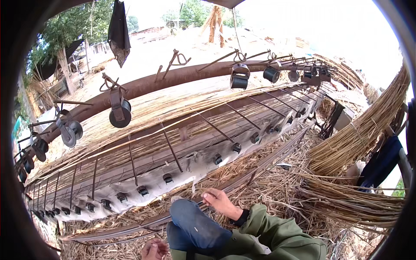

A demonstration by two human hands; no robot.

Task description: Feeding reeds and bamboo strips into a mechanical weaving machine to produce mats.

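Note:
My right hand (221,203) is above my bent knee, beside a long curved rail (274,162), its fingers bent together; what they hold, if anything, is too small to make out. At the lower edge, left of my legs (195,229), my left hand (154,249) has curled fingers, their contents hidden. Ahead of me runs a long wooden frame with a pale strip (182,175) carrying several small black spools (167,177) and rows of thin metal rods (171,147), with straw lying along it.
A curved rusty pipe (143,84) overhead carries hanging reels (239,77). Straw bundles (346,143) stand at right beside dark cloth (381,160). Loose straw (286,190) covers the ground. Trees (63,56) and a dark hanging sheet (119,30) are at the back left.

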